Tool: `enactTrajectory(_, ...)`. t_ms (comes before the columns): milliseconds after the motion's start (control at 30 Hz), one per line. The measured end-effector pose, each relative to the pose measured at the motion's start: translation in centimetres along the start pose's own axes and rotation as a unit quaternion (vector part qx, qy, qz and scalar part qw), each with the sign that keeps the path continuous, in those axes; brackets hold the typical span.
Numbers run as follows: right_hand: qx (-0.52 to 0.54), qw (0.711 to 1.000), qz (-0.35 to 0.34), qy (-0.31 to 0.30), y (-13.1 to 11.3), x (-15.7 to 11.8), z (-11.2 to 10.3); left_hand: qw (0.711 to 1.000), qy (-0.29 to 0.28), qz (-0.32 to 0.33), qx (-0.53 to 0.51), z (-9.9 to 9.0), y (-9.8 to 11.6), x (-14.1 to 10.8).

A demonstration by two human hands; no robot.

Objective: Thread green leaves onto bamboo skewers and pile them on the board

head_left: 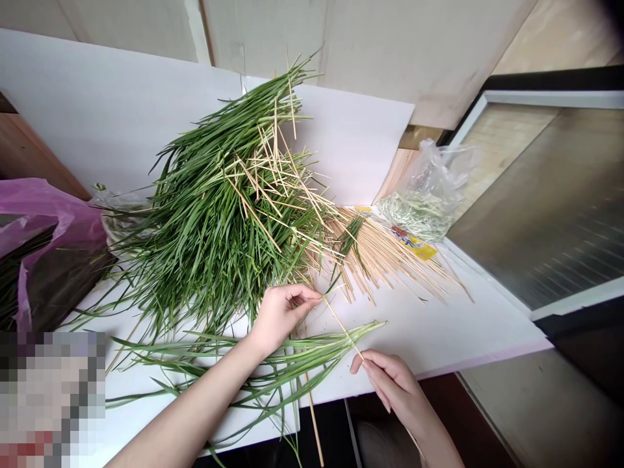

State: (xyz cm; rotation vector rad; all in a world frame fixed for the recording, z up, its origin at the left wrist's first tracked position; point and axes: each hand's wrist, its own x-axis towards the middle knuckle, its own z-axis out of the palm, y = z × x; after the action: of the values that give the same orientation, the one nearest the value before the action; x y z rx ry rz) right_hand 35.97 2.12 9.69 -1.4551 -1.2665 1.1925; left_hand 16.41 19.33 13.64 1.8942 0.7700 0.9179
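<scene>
My left hand is closed in a pinch at the far end of a thin bamboo skewer; a narrow green blade also shows by its fingertips. Lower right, my right hand grips the same skewer near its other end, between thumb and fingers. Between the hands, the skewer crosses the pale stem ends of a small bunch of garlic chives. These chives lie spread to the left, partly behind my left forearm. Whether the skewer pierces every stem cannot be made out.
A tall heap of garlic chives, with skewers scattered over it, rests on the white table. Many loose skewers fan out to its right. A clear plastic bag stands behind them, and a pink bag at left.
</scene>
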Motion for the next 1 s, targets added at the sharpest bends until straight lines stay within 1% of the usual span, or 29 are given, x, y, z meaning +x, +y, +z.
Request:
enactTrajectory(333, 0.002, 1.000, 0.017, 0.010, -0.38, -0.07, 0.17, 1.000, -0.007, -0.011, -0.014, 0.12, -0.10, -0.04)
enactTrajectory(567, -0.004, 1.000, 0.015, 0.011, -0.47, -0.07, 0.16, 0.999, -0.019, -0.036, -0.028, 0.20, -0.18, -0.08)
enactTrajectory(833, 0.011, 1.000, 0.002, 0.001, 0.17, -0.03, 0.03, 0.999, -0.005, -0.022, -0.025, 0.20, 0.05, -0.12)
enactTrajectory(1000, 0.010, 1.000, 0.003, 0.001, 0.11, -0.04, 0.05, 1.000, -0.005, -0.020, -0.021, 0.18, 0.00, -0.09)
